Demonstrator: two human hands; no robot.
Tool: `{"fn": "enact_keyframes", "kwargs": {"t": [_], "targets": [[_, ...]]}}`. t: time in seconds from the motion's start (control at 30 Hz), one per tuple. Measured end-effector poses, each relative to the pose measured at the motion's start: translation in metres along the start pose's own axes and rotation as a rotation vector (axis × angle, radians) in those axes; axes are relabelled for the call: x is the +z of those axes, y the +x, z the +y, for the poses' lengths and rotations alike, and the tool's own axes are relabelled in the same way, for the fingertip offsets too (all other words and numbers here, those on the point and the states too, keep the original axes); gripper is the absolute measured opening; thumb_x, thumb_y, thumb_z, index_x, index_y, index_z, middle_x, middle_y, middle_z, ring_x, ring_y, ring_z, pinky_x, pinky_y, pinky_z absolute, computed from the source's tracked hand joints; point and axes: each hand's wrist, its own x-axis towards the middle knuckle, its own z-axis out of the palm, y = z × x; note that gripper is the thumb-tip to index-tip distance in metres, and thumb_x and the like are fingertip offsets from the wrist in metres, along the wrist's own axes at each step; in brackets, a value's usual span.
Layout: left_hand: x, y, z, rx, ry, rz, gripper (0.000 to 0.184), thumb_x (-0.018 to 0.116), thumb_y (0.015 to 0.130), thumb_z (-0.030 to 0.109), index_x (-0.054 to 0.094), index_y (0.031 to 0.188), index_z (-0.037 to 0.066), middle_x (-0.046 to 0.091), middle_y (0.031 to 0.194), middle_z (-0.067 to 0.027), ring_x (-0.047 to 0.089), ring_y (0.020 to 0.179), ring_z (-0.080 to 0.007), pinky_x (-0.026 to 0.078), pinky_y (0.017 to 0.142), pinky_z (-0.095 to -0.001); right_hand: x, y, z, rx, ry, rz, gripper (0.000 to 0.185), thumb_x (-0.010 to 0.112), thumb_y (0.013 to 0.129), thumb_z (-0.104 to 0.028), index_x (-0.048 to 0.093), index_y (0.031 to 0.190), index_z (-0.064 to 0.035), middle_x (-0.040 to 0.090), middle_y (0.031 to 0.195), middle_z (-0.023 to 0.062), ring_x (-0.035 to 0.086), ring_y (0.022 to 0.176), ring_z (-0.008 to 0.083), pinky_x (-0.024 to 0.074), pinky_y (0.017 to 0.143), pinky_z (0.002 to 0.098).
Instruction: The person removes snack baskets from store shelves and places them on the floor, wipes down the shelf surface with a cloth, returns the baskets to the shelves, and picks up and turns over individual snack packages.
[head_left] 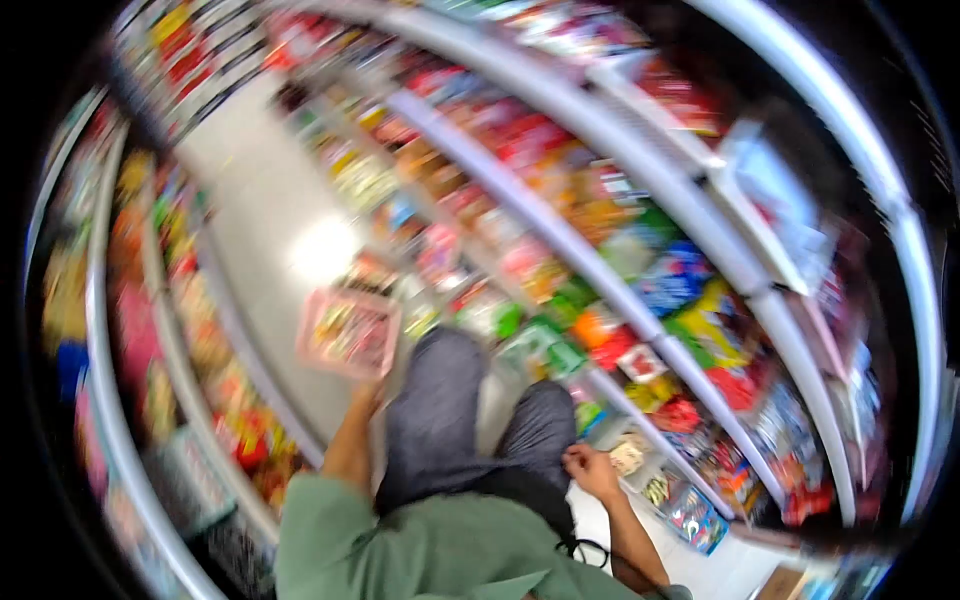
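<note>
A pink basket (305, 345) holding several small packets is out ahead of my left knee, above the floor or resting on it; blur hides which. My left hand (370, 394) is closed at its near rim, with the fingers mostly hidden. Beside my right knee, my right hand (592, 470) has its fingers curled in, close to the lowest shelf. Whether anything small is inside it cannot be made out. Near that hand are a pale round-patterned pack (628, 453) and a blue-edged pack (697, 520).
Tall shelves (560, 240) full of colourful packets run along my right side. More shelves (150, 290) with bagged goods line the left. A pale floor aisle (260, 190) stretches ahead between them. A brown box (780, 583) lies at the lower right. The whole view is blurred.
</note>
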Motion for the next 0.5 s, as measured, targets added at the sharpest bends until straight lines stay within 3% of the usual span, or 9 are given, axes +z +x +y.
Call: {"fn": "enact_keyframes", "kwargs": {"t": [0.03, 0.1, 0.17, 0.2, 0.27, 0.3, 0.37, 0.47, 0.5], "targets": [[-0.008, -0.01, 0.005, -0.037, -0.196, 0.016, 0.018, 0.058, 0.081, 0.018, 0.058, 0.092, 0.004, 0.058, 0.079, -0.0099, 0.052, 0.067, -0.0217, 0.045, 0.056, -0.0371, -0.023, 0.0, -0.016, -0.111, -0.145, 0.079, 0.025, 0.064, 0.079, -0.019, 0.062, 0.097, -0.0009, 0.061, 0.066, 0.0097, 0.062, 0.06, 0.0186, 0.0493, 0.057, 0.0313], [-0.033, -0.025, 0.022, -0.214, -0.974, 0.103, 0.029, 0.058, 0.083, 0.024, 0.057, 0.103, 0.003, 0.059, 0.087, -0.0106, 0.055, 0.071, -0.0209, 0.045, 0.055, -0.0348, -0.098, -0.006, -0.057, -0.357, -0.397, 0.415, 0.025, 0.063, 0.077, -0.02, 0.061, 0.097, -0.0047, 0.062, 0.084, 0.0138, 0.06, 0.078, 0.03, 0.0474, 0.071, 0.0395], [-0.091, -0.067, 0.052, -0.341, -1.396, 0.299, 0.04, 0.058, 0.085, 0.03, 0.055, 0.115, 0.003, 0.061, 0.094, -0.0112, 0.058, 0.075, -0.02, 0.046, 0.055, -0.0326, -0.193, -0.037, -0.13, -0.4, -0.571, 0.825, 0.022, 0.064, 0.073, -0.009, 0.058, 0.093, -0.0032, 0.058, 0.084, 0.0117, 0.056, 0.081, 0.0302, 0.0433, 0.074, 0.0409], [-0.077, -0.028, 0.019, -0.588, -1.173, 0.391, 0.04, 0.058, 0.085, 0.031, 0.056, 0.111, 0.0, 0.062, 0.093, -0.0103, 0.056, 0.066, -0.0183, 0.044, 0.049, -0.031, -0.241, -0.053, -0.162, -0.566, -0.634, 1.062, 0.024, 0.062, 0.072, -0.004, 0.057, 0.095, -0.0008, 0.058, 0.085, 0.0139, 0.054, 0.082, 0.0317, 0.0427, 0.074, 0.0403], [-0.101, -0.001, 0.027, -0.439, -1.03, 0.648, 0.04, 0.055, 0.087, 0.029, 0.054, 0.112, -0.002, 0.062, 0.089, -0.0122, 0.055, 0.061, -0.0192, 0.045, 0.05, -0.0313, -0.316, -0.09, -0.22, -0.607, -0.852, 1.516, 0.029, 0.063, 0.071, -0.001, 0.056, 0.099, 0.0016, 0.056, 0.095, 0.0174, 0.053, 0.09, 0.033, 0.0423, 0.079, 0.0405], [-0.112, 0.016, 0.039, -0.391, -1.054, 0.635, 0.04, 0.055, 0.087, 0.029, 0.054, 0.112, -0.002, 0.062, 0.089, -0.0122, 0.055, 0.061, -0.0192, 0.045, 0.05, -0.0313, -0.345, -0.105, -0.241, -0.663, -0.953, 1.649, 0.029, 0.065, 0.071, -0.003, 0.057, 0.099, 0.0012, 0.056, 0.099, 0.0176, 0.052, 0.094, 0.0321, 0.0417, 0.08, 0.0395], [-0.147, 0.027, 0.067, -0.075, -0.814, 0.914, 0.041, 0.052, 0.089, 0.023, 0.044, 0.122, 0.0, 0.053, 0.077, -0.0103, 0.052, 0.062, -0.0198, 0.045, 0.053, -0.0292, -0.408, -0.118, -0.267, -0.48, -1.164, 1.815, 0.034, 0.065, 0.075, -0.018, 0.057, 0.103, -0.001, 0.056, 0.104, 0.016, 0.051, 0.1, 0.0308, 0.0399, 0.083, 0.0408], [-0.206, 0.021, 0.131, 0.079, -1.013, 0.839, 0.041, 0.051, 0.091, 0.021, 0.042, 0.127, 0.002, 0.054, 0.077, -0.0092, 0.054, 0.067, -0.0183, 0.045, 0.058, -0.0264, -0.467, -0.122, -0.265, 0.161, -1.096, 1.595, 0.044, 0.062, 0.076, -0.038, 0.059, 0.108, -0.0072, 0.056, 0.108, 0.0136, 0.05, 0.105, 0.03, 0.0355, 0.089, 0.049], [-0.213, 0.023, 0.143, 0.086, -1.156, 0.792, 0.039, 0.051, 0.092, 0.021, 0.044, 0.126, 0.004, 0.053, 0.076, -0.0056, 0.053, 0.064, -0.0132, 0.043, 0.053, -0.0245, -0.475, -0.12, -0.261, 0.209, -1.114, 1.55, 0.045, 0.062, 0.076, -0.041, 0.059, 0.108, -0.0087, 0.056, 0.108, 0.0133, 0.05, 0.106, 0.0297, 0.0333, 0.09, 0.051]]}}
